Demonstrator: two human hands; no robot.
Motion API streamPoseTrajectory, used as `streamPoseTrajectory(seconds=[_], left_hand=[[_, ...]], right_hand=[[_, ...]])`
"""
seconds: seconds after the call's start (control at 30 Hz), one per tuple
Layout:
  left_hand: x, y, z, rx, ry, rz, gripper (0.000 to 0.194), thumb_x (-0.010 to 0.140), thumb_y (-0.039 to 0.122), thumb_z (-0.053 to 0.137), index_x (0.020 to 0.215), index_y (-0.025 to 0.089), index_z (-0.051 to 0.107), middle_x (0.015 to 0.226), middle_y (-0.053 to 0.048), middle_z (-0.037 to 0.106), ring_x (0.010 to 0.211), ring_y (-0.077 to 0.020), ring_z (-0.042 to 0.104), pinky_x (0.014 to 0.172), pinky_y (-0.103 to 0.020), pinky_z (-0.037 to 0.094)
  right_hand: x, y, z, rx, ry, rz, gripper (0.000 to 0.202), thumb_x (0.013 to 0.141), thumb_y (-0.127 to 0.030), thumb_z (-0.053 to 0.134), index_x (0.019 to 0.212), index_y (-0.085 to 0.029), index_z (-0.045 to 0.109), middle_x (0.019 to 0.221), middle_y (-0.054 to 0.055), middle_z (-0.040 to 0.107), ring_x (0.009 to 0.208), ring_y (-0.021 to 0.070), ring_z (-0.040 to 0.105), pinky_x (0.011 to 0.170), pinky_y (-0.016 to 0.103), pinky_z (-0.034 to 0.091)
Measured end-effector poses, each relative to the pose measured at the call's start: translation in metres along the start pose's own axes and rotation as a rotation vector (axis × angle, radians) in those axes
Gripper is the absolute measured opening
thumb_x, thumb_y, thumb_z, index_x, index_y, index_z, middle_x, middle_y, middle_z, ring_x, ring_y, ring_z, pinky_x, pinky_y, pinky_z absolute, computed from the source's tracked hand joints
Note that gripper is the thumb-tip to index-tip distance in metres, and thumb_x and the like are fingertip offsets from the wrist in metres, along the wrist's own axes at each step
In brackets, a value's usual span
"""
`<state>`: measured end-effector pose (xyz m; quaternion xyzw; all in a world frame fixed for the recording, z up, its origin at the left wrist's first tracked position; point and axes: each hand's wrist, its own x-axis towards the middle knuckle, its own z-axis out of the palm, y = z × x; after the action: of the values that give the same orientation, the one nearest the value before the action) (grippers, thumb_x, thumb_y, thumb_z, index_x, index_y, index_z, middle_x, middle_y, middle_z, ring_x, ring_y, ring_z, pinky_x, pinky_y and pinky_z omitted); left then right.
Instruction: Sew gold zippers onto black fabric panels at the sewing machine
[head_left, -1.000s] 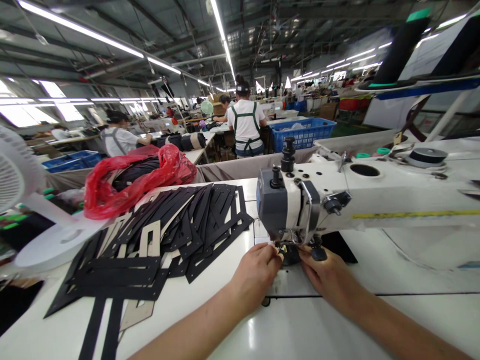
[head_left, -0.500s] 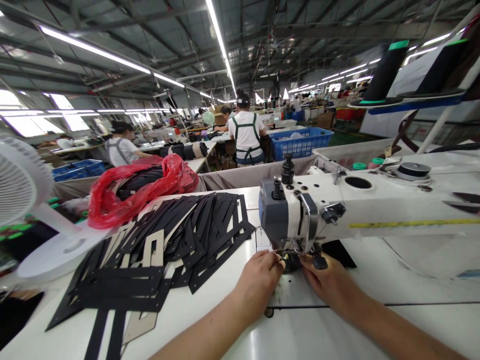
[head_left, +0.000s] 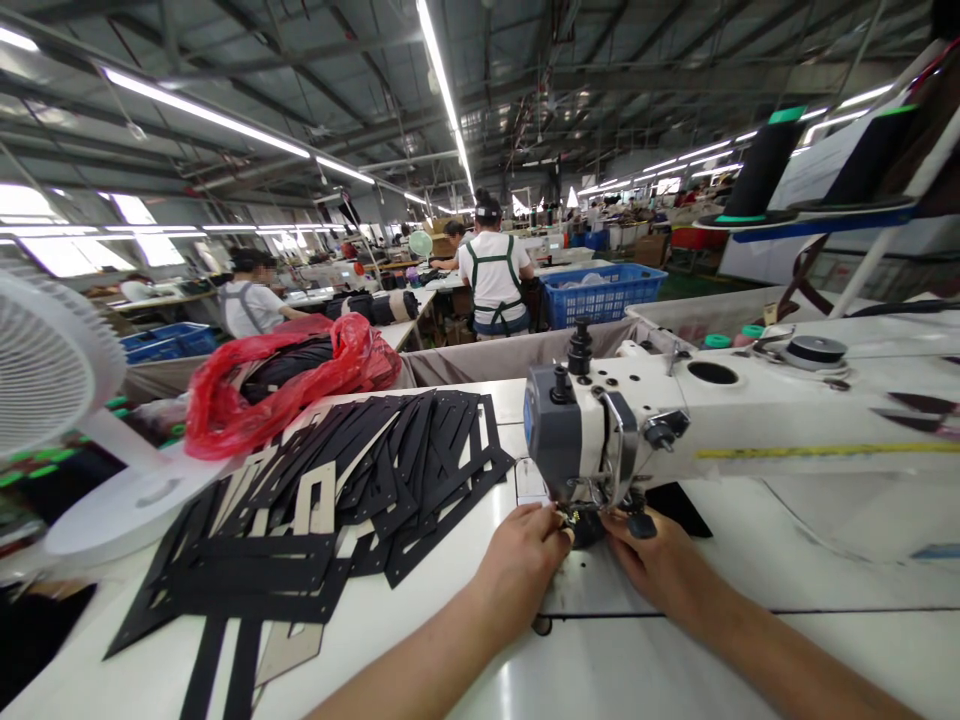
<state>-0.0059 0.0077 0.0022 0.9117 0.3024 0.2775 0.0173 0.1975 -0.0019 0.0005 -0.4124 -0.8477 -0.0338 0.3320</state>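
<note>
A white and grey sewing machine (head_left: 645, 410) stands on the white table. Under its needle area lies a small black piece (head_left: 586, 528) with a yellowish mark. My left hand (head_left: 521, 560) has its fingers closed on the left edge of that piece. My right hand (head_left: 667, 560) is at the piece's right side, its fingers partly hidden behind the machine's foot parts, so its grip cannot be made out. Behind the right hand a flat black piece (head_left: 679, 508) lies on the table. Many black frame-shaped pieces (head_left: 262, 575) are spread in an overlapping pile to the left.
A red plastic bag (head_left: 360, 350) with dark pieces sits behind the pile. At the far left is a white fan (head_left: 56, 370). Thread cones (head_left: 765, 170) stand at the upper right. Beyond the table are a blue basket (head_left: 600, 293) and a person (head_left: 495, 270) seen from behind.
The view has shifted slightly. More of the black piece shows between my hands under the machine. Both hands keep nearly the same places.
</note>
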Motion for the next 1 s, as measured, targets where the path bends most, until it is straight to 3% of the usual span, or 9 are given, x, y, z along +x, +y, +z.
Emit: streamPoseTrajectory(seconds=[0.43, 0.87, 1.0], left_hand=[[0.0, -0.003, 0.002, 0.011, 0.032, -0.014, 0.011, 0.086, 0.012, 0.053, 0.091, 0.016, 0.062, 0.09, -0.006, 0.062, 0.091, -0.0179, 0.058, 0.087, -0.032, 0.047], [0.002, -0.001, 0.006, 0.0, 0.077, -0.072, 0.013, 0.086, 0.011, 0.05, 0.084, 0.016, 0.061, 0.088, -0.005, 0.062, 0.084, -0.0169, 0.058, 0.083, -0.032, 0.051], [0.002, -0.002, 0.006, -0.01, 0.081, -0.074, 0.012, 0.086, 0.011, 0.052, 0.083, 0.016, 0.062, 0.089, -0.005, 0.063, 0.084, -0.0167, 0.06, 0.086, -0.032, 0.05]], right_hand=[[0.001, 0.004, 0.002, -0.006, -0.037, 0.04, 0.025, 0.082, -0.014, 0.038, 0.079, -0.017, 0.063, 0.077, 0.009, 0.067, 0.075, 0.0218, 0.064, 0.068, 0.032, 0.052], [-0.002, 0.009, 0.01, -0.023, -0.084, 0.064, 0.026, 0.08, -0.013, 0.039, 0.078, -0.017, 0.065, 0.076, 0.009, 0.067, 0.079, 0.0227, 0.064, 0.072, 0.034, 0.051], [0.0, 0.015, 0.001, -0.038, -0.102, 0.055, 0.024, 0.085, -0.021, 0.041, 0.082, -0.018, 0.065, 0.084, 0.009, 0.067, 0.083, 0.0215, 0.062, 0.077, 0.035, 0.05]])
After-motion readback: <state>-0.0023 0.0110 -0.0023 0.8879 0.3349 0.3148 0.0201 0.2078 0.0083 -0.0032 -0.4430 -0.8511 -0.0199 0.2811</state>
